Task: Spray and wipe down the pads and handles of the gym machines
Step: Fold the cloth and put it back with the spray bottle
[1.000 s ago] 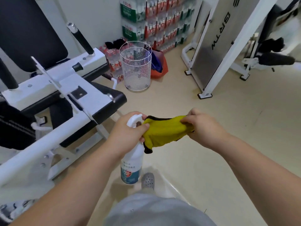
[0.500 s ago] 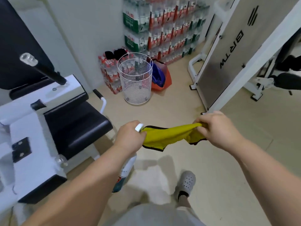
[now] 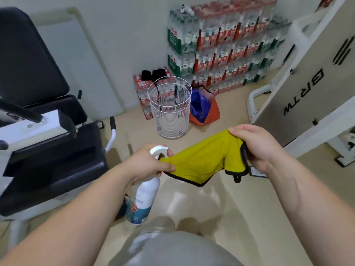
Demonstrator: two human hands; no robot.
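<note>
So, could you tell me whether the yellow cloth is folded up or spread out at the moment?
Partly spread: the yellow cloth hangs stretched between the left hand and right hand, sagging and creased, not flat.

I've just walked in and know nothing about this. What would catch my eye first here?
Probably the bright yellow cloth, stretched between the person's two hands in the middle of the view. The left hand also grips a white spray bottle that hangs below it. Behind stand a white wire basket on the floor and a tall stack of bottled water against the wall.
</note>
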